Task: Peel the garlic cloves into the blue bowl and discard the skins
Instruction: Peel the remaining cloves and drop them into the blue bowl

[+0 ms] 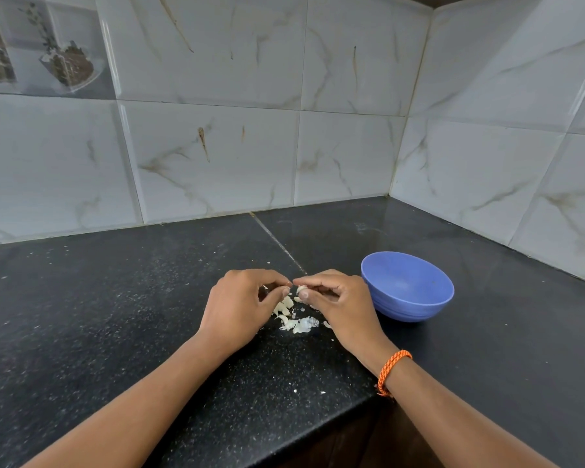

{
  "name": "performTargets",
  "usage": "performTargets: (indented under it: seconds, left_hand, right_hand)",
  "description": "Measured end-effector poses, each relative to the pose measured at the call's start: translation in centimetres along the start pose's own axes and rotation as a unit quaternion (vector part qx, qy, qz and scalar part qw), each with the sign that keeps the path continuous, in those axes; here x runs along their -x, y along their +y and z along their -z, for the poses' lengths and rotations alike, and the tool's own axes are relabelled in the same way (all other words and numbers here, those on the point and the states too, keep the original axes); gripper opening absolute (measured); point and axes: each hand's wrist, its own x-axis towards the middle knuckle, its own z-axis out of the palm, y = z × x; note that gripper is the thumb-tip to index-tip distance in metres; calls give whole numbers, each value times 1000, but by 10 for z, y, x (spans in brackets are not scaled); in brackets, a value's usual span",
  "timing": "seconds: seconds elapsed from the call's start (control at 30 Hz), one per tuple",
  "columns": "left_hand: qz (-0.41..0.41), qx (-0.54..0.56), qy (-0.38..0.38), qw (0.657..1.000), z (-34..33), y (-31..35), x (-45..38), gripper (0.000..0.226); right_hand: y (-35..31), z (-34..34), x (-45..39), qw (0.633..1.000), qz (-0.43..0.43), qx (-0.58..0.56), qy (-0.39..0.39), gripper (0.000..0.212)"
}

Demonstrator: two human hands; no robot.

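My right hand [340, 302] pinches a small white garlic clove [300, 290] between thumb and fingers, just above the black counter. My left hand [240, 305] meets it fingertip to fingertip and pinches at the clove's skin from the left. Under and between both hands lies a small heap of pale garlic skins and pieces [296, 320]. The blue bowl [416, 309] stands on the counter just right of my right hand; the part of its inside that I see holds nothing.
The black speckled counter [115, 315] runs into a corner of white marble-look wall tiles [217, 157] behind and to the right. The counter's front edge [318, 423] is close below my forearms. Tiny white skin flecks [322, 392] dot the surface.
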Motion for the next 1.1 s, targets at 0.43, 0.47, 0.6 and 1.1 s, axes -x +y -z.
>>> performTargets:
  seconds: [0.43, 0.47, 0.6, 1.1]
  left_hand:
    - [-25, -35, 0, 999, -2, 3, 1, 9]
    - [-24, -36, -1, 999, -2, 3, 0, 9]
    - [-23, -43, -2, 999, -3, 3, 0, 9]
    - [-36, -21, 9, 999, -3, 0, -1, 18]
  right_hand:
    - [-5, 0, 4, 997, -34, -56, -28, 20]
    - [-6, 0, 5, 997, -35, -54, -29, 19]
    - [-10, 1, 4, 997, -54, -57, -28, 14]
    - [-14, 6, 2, 992, 38, 120, 3, 14]
